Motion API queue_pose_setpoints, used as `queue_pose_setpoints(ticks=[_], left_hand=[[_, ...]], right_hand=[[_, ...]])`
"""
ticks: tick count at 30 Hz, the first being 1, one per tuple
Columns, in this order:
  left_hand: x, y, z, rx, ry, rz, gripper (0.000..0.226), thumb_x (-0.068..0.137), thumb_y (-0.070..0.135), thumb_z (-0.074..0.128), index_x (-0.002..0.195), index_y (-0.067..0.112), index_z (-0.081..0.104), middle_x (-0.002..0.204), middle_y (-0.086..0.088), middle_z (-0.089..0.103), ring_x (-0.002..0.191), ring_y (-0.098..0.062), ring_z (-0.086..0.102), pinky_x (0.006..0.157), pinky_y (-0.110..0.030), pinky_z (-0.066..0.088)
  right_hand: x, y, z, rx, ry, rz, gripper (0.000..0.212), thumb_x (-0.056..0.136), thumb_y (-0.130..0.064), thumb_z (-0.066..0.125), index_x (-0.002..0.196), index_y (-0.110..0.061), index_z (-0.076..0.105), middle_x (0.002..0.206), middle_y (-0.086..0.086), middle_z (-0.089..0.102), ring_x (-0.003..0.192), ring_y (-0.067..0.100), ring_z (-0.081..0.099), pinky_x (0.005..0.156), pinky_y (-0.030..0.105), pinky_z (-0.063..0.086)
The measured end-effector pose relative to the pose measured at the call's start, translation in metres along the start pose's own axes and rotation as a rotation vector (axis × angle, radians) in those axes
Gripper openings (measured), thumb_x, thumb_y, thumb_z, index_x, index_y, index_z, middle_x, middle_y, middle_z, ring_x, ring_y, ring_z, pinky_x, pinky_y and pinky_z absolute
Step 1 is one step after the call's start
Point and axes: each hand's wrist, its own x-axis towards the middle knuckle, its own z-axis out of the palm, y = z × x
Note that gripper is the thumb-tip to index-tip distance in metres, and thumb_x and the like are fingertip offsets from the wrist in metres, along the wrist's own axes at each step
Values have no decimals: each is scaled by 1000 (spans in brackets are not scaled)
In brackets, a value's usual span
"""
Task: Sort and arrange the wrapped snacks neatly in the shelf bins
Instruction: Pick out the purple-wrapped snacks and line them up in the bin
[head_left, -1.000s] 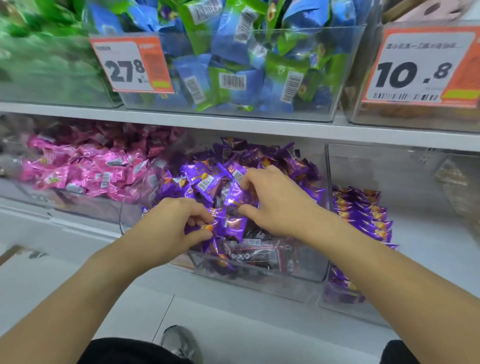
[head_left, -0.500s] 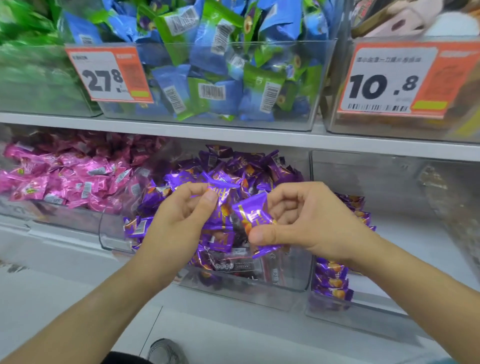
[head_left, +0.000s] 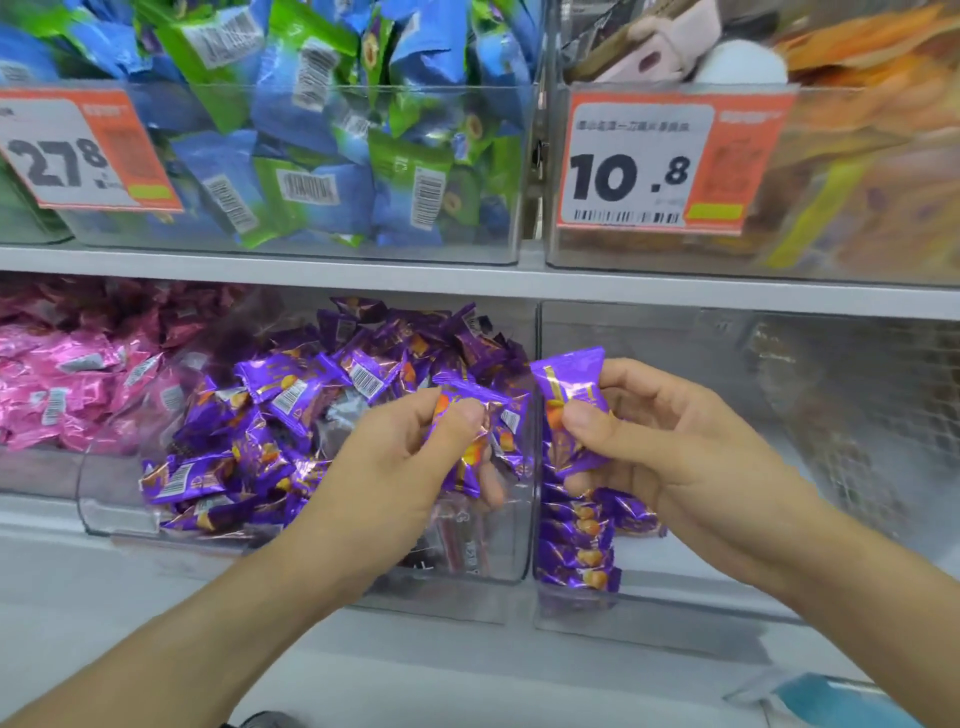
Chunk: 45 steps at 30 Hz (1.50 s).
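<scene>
Right hand (head_left: 670, 447), right of centre: thumb and fingers pinch one purple snack (head_left: 569, 410), held upright, over the right bin (head_left: 675, 618). Left hand (head_left: 410, 467), centre: pinches another purple packet (head_left: 470, 441) over the middle bin (head_left: 467, 577). Neat row (head_left: 579, 545) of purple snacks stands at the right bin's left front, just below the right hand. Loose purple heap (head_left: 291, 415) fills the middle bin, centre-left.

Step, by my read: move snacks from heap to row. To do it well: turn the packet to match the row's facing, print forward, set it down touching the last one, edges aligned. Release only once seated, or it may tip. Left packet next, same orientation. Don't knock the row.
</scene>
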Motion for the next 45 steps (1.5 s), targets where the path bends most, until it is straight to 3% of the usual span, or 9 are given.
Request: queue_pose_setpoints(ticks=[4, 9, 14, 25, 28, 31, 37, 42, 45], left_hand=[[2, 4, 11, 10, -12, 47, 40, 93, 41, 49, 78, 5, 56, 57, -10, 56, 51, -22, 51, 57, -28, 45], [1, 7, 15, 14, 52, 38, 31, 72, 43, 71, 93, 21, 71, 62, -7, 68, 54, -16, 54, 56, -28, 46], [3, 5, 17, -109, 110, -12, 37, 57, 33, 80, 91, 19, 74, 68, -5, 71, 56, -13, 59, 59, -23, 52], [-2, 1, 17, -154, -76, -34, 42, 81, 7, 75, 122, 9, 63, 106, -4, 75, 93, -14, 71, 75, -17, 53], [-4, 5, 16, -178, -69, -25, 33, 79, 6, 75, 112, 5, 68, 85, -4, 74, 65, -10, 65, 56, -17, 49], [-2, 5, 12, -221, 3, -56, 28, 75, 15, 72, 97, -1, 71, 74, -14, 73, 55, -17, 63, 55, -22, 51], [-2, 10, 8, -248, -15, -147, 16, 68, 17, 71, 78, 5, 75, 81, -21, 74, 63, -25, 72, 53, -24, 57], [-2, 12, 0, -65, -133, -135, 21, 79, 10, 71, 92, -6, 67, 82, -16, 75, 67, -28, 73, 55, -27, 58], [-3, 14, 2, -180, -133, -126, 23, 74, 14, 71, 90, -1, 64, 85, -20, 74, 77, -31, 74, 68, -29, 61]], right_hand=[[-7, -3, -8, 14, -3, 20, 36, 74, -18, 71, 110, -11, 74, 77, 3, 65, 57, 14, 52, 50, 22, 46], [-14, -1, -16, 102, 18, 6, 46, 65, -3, 84, 109, -7, 72, 99, 17, 74, 70, 20, 66, 59, 24, 53], [-14, -1, -17, 74, 38, -52, 42, 64, -19, 78, 105, -14, 77, 83, 7, 70, 66, 19, 49, 54, 22, 42], [-8, 1, -10, -153, 22, -138, 37, 72, -18, 75, 109, -17, 73, 98, 9, 77, 87, 15, 70, 86, 31, 58], [-6, 1, -10, -117, 17, -128, 38, 73, -14, 73, 111, -12, 71, 95, 11, 77, 79, 17, 70, 74, 29, 60], [-3, 3, -11, -27, 43, -100, 39, 68, -16, 75, 107, -11, 74, 92, 12, 76, 72, 21, 66, 66, 26, 58], [-2, 3, -11, 104, 76, 56, 51, 54, -18, 80, 103, -6, 76, 86, 14, 73, 60, 14, 60, 55, 21, 52], [-2, -2, -17, 54, 9, 142, 49, 57, -16, 79, 105, -5, 76, 87, 16, 70, 62, 15, 56, 51, 20, 49], [-3, -8, -21, 47, -36, 148, 46, 61, -14, 77, 106, -7, 76, 88, 15, 69, 63, 15, 56, 53, 20, 50]])
